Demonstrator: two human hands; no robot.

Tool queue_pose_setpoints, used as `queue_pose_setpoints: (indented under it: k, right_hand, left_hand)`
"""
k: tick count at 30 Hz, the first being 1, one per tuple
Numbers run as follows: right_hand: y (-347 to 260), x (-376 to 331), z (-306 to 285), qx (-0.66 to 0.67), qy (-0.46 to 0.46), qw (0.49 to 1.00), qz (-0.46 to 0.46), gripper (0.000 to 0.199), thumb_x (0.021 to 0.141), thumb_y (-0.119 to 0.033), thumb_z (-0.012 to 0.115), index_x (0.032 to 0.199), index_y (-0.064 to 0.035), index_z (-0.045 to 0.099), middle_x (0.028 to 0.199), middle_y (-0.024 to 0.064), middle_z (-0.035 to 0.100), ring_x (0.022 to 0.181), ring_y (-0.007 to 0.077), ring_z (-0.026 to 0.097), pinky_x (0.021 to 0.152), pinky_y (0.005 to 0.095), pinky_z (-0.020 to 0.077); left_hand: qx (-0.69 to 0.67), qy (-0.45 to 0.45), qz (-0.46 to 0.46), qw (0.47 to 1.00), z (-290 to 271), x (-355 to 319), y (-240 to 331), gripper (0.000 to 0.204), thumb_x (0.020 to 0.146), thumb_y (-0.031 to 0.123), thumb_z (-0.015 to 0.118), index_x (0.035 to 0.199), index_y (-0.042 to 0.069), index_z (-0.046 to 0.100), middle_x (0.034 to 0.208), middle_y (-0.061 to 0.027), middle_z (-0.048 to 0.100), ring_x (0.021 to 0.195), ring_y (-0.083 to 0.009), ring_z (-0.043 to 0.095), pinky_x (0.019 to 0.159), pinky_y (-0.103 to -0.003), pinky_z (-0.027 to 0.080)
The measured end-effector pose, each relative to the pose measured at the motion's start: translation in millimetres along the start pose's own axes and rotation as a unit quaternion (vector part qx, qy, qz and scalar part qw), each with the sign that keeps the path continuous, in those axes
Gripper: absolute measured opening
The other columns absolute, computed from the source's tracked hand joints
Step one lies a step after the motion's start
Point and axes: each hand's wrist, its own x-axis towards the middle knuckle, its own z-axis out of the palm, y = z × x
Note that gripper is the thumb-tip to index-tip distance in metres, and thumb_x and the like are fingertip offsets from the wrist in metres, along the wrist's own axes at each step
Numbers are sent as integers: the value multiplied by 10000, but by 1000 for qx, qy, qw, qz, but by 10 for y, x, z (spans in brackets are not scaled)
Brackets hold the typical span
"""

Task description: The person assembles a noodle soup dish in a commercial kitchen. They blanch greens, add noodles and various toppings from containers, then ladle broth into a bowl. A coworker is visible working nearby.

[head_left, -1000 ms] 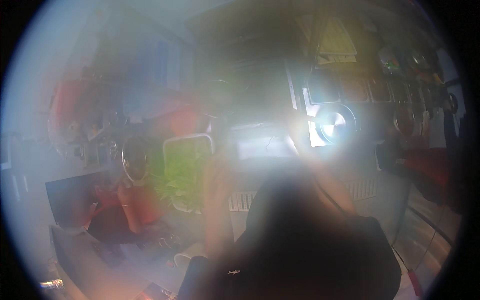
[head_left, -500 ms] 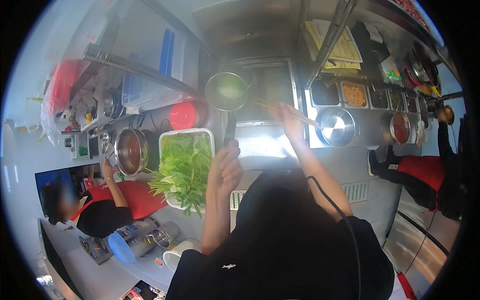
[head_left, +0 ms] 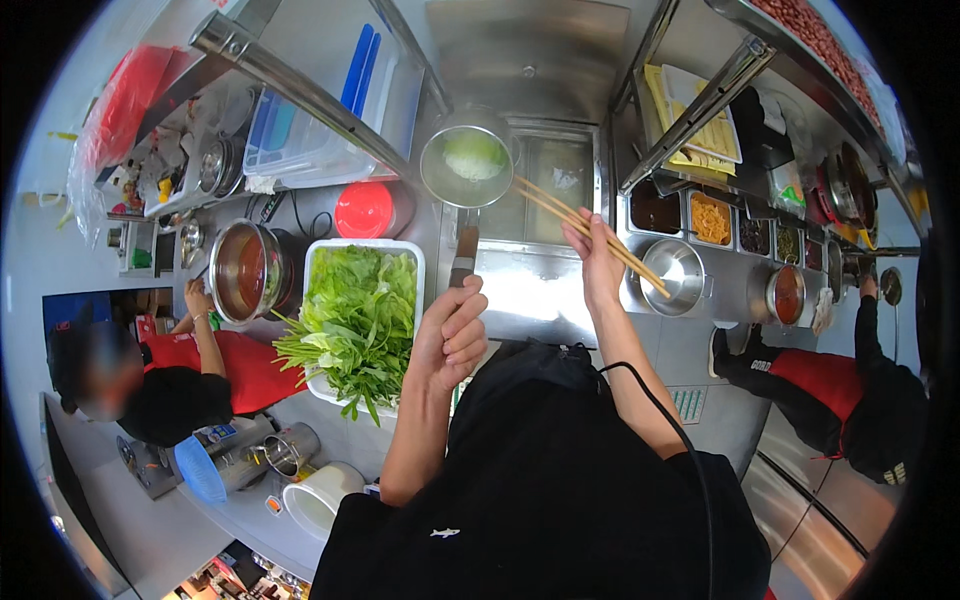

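At the steel cooker (head_left: 535, 315), a bare strip is left along the near edge. To its left a white tub (head_left: 419, 275) is set, its left and near rims overhung by greens (head_left: 365, 305). Just beyond its right edge stands a pot (head_left: 672, 280). Over the cooker's left part, a strainer (head_left: 468, 192) holding pale food (head_left: 474, 157) is gripped by its handle in the curled left hand (head_left: 453, 332). Chopsticks (head_left: 546, 202) are pinched narrowly in the right hand (head_left: 597, 257), tips just beside the strainer's rim.
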Motion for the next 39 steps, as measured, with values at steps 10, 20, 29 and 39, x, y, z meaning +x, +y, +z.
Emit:
queue_pose_setpoints:
  k: [10, 20, 29, 39]
  right_hand:
    - [9, -69, 87, -23, -7, 1000, 19, 443, 1100, -281, 527, 1305, 110, 561, 1297, 223, 629, 1141, 306, 692, 1009, 339, 582]
    - [114, -59, 39, -35, -2, 998, 44, 361, 1091, -223, 530, 1261, 85, 608, 1240, 199, 664, 1056, 284, 732, 937, 317, 616]
    - [-30, 126, 86, 97, -3, 994, -59, 417, 1085, -239, 538, 1305, 113, 574, 1256, 255, 657, 1138, 316, 703, 1033, 346, 575]
    - [329, 143, -243, -32, 155, 987, -16, 381, 1082, -235, 548, 1215, 115, 620, 1177, 200, 686, 1001, 251, 745, 848, 287, 638]
  left_hand:
    - [-10, -3, -2, 1000, -100, -24, -6, 125, 1094, 86, 378, 1045, 132, 483, 538, 45, 344, 323, -57, 246, 263, -207, 227]
    - [-41, -38, -9, 998, -89, -45, 20, 131, 1099, 89, 339, 1073, 108, 466, 537, 27, 365, 322, -65, 260, 256, -211, 247]
    - [-84, -91, -15, 992, -186, 18, 7, 174, 1101, 117, 283, 1120, 25, 430, 564, -31, 434, 338, -87, 336, 274, -219, 305]
    - [-117, -97, -30, 988, -246, 17, 18, 165, 1080, 114, 281, 1127, 17, 407, 576, -44, 451, 340, -100, 347, 302, -232, 324]
